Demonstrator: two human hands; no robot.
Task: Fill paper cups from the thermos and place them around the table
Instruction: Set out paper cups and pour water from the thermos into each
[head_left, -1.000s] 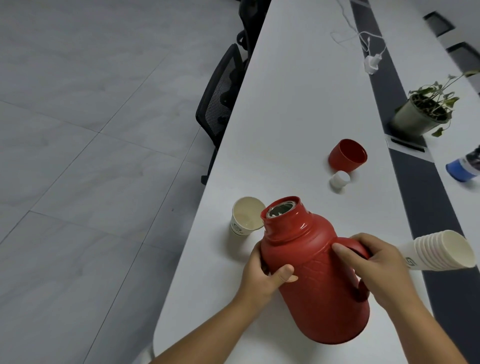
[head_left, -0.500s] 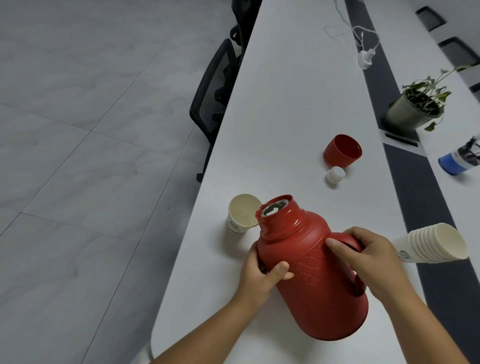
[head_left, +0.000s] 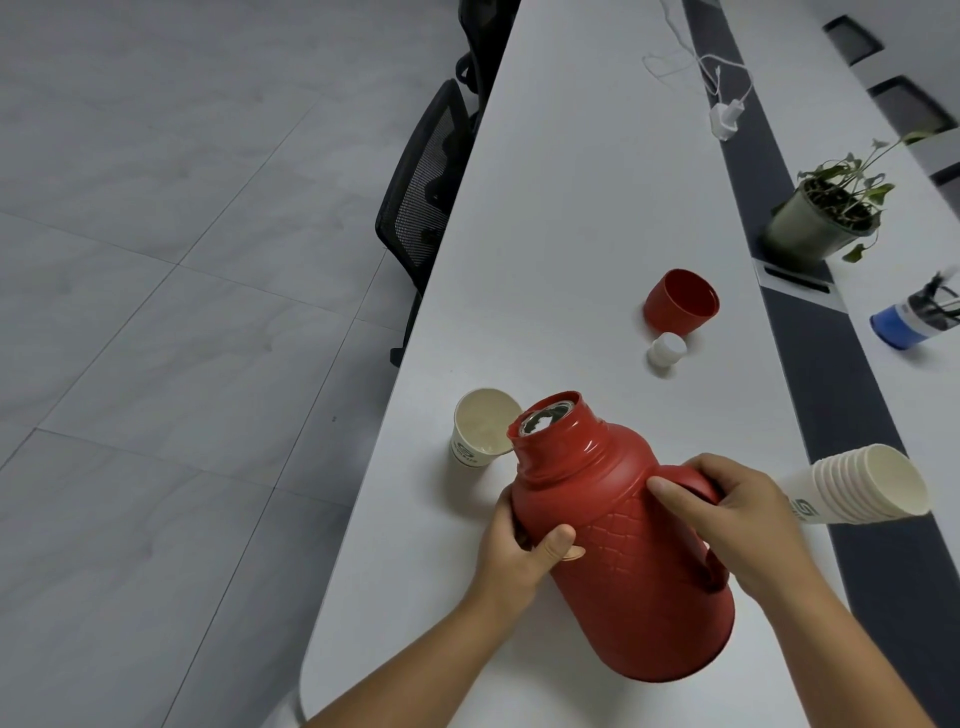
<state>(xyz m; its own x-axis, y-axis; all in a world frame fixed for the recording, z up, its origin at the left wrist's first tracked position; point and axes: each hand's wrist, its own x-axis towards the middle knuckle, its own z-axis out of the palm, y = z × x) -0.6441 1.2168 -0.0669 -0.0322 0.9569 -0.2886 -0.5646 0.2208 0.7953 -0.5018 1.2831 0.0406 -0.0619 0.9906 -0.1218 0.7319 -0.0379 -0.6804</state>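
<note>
head view looks down on a long white worktop (head_left: 545, 218) with a red thermos (head_left: 623, 561) tilted over its near end, open mouth leaning toward a single paper cup (head_left: 480, 434). the cup stands upright near the worktop's left edge, and the thermos lip overlaps its rim from this angle; whether they touch cannot be told. some liquid seems to lie in the cup's bottom.

the left hand (head_left: 524, 551) grips the thermos body from the side, thumb pressed across the front and the other fingers curled behind it out of sight. the right hand (head_left: 737, 514) holds the red handle, fingers (head_left: 675, 493) wrapped over its top.

just right of that hand a stack of paper cups (head_left: 872, 486) lies on its side, open end facing right, across a dark strip (head_left: 810, 353) running down the worktop. farther back a red cap (head_left: 680, 301) lies tipped over, with a small white stopper (head_left: 666, 351) just beside it. a potted plant (head_left: 821, 213) and a blue-capped bottle (head_left: 914, 317) sit at the right, and a white charger (head_left: 724, 119) with its cable lies farther up. a black mesh chair (head_left: 426, 182) stands at the left edge above grey floor tiles (head_left: 156, 260).
</note>
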